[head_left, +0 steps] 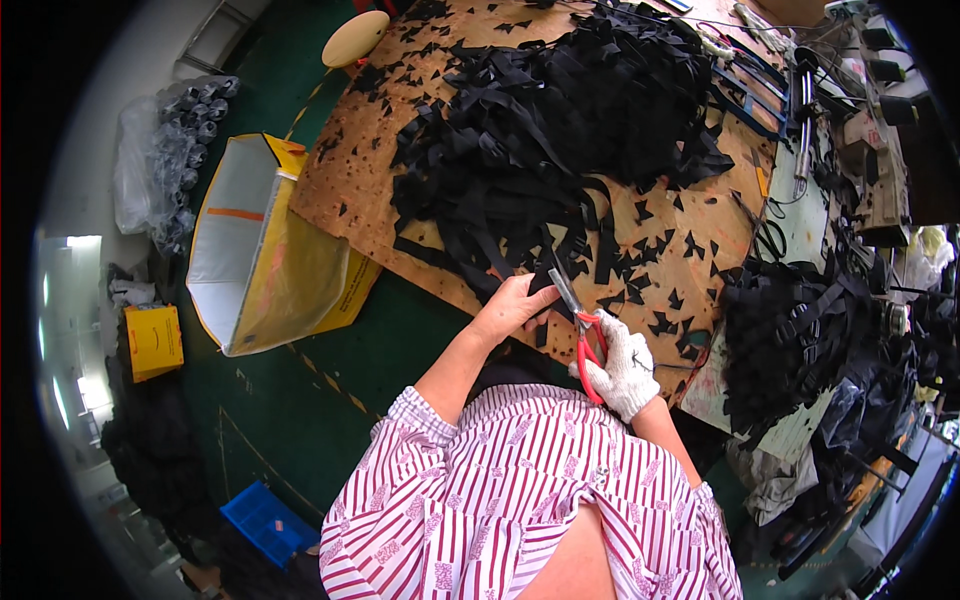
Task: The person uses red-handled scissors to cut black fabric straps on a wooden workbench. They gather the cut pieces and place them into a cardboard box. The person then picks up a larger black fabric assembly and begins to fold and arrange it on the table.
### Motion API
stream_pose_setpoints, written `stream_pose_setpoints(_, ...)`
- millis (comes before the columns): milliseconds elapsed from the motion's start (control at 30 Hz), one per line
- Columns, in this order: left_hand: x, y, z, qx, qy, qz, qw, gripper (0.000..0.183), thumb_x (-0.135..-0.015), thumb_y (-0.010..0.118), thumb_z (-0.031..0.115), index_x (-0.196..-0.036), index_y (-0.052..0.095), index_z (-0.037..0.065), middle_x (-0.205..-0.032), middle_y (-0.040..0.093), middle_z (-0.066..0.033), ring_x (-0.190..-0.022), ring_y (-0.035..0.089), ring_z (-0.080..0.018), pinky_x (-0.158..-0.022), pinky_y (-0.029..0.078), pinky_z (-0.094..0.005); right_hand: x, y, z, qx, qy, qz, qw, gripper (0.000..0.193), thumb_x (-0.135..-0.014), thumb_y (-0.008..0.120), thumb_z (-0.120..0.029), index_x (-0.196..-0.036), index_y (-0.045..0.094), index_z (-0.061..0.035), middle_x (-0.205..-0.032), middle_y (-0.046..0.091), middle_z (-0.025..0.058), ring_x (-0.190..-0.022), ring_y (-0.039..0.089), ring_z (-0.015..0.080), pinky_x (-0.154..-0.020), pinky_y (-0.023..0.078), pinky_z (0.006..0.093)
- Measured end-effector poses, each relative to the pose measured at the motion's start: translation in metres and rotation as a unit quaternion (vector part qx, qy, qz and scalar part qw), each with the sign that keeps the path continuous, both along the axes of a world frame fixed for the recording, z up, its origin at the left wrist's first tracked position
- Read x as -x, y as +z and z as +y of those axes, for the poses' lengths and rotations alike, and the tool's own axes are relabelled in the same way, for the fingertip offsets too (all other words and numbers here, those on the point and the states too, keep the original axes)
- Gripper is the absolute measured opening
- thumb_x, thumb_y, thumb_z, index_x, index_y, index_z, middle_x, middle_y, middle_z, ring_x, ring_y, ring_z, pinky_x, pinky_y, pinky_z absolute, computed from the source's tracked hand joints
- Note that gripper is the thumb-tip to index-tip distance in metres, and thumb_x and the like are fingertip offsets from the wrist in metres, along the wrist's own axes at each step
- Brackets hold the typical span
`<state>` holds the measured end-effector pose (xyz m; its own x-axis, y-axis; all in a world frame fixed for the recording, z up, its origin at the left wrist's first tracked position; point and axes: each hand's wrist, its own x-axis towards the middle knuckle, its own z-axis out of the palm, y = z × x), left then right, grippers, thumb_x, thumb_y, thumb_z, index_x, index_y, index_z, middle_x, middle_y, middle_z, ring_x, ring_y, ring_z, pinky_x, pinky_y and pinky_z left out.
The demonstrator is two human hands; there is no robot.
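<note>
My left hand [514,306] is bare and closed on a black webbing strap [543,285], just past the near edge of the wooden table. In a white knitted glove, my right hand [622,368] grips the red handles of a pair of scissors [588,345]. The metal blades point up and left, beside the strap at my left fingers; whether they touch it I cannot tell. Beyond both hands a large tangled heap of black straps [560,110] covers much of the table, with some loose ends hanging toward me.
Small black offcuts [640,275] lie scattered over the wooden table [375,180]. A round stool [356,40] stands at the far left corner. A yellow-and-white open bag [270,250] is left of the table, a blue crate [268,522] on the floor. More black straps [790,330] hang at right.
</note>
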<state>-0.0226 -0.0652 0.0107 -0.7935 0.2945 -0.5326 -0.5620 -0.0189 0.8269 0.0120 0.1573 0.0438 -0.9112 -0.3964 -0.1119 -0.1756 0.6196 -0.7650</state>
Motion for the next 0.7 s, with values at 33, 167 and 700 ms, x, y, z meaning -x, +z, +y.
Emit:
stream_pose_setpoints(33, 0.001, 0.003, 0.001, -0.009, 0.001, 0.022, 1.0, 0.032, -0.091, 0.056, 0.035, -0.08, 0.054, 0.006, -0.061, 0.052, 0.0001, -0.048, 0.046, -0.0064, -0.045, 0.036, -0.0211, -0.001, -0.001, 0.001, -0.014, -0.012, -0.022, 1.0, 0.079, -0.061, 0.079, -0.038, -0.123, 0.046, -0.0015, -0.087, 0.062, 0.0184, -0.075, 0.061, 0.0334, -0.068, 0.048, 0.0397)
stream_pose_setpoints(167, 0.002, 0.011, 0.008, -0.076, 0.071, 0.042, 0.994, 0.029, -0.093, 0.053, 0.033, -0.084, 0.054, 0.005, -0.065, 0.053, 0.0008, -0.054, 0.048, -0.0068, -0.051, 0.041, -0.0217, -0.005, -0.002, 0.009, -0.033, -0.047, -0.078, 0.995, 0.077, -0.058, 0.081, -0.028, -0.122, 0.047, -0.0045, -0.095, 0.062, 0.0176, -0.085, 0.062, 0.0339, -0.075, 0.048, 0.04)
stream_pose_setpoints(700, 0.0, 0.005, 0.014, -0.041, -0.033, 0.02, 0.998, 0.028, -0.091, 0.056, 0.031, -0.086, 0.056, 0.004, -0.067, 0.058, -0.0006, -0.055, 0.053, -0.007, -0.053, 0.043, -0.0215, -0.004, -0.009, 0.019, -0.027, -0.039, -0.049, 0.998, 0.078, -0.059, 0.079, -0.027, -0.124, 0.045, -0.0028, -0.099, 0.062, 0.0182, -0.084, 0.062, 0.0352, -0.076, 0.048, 0.0397)
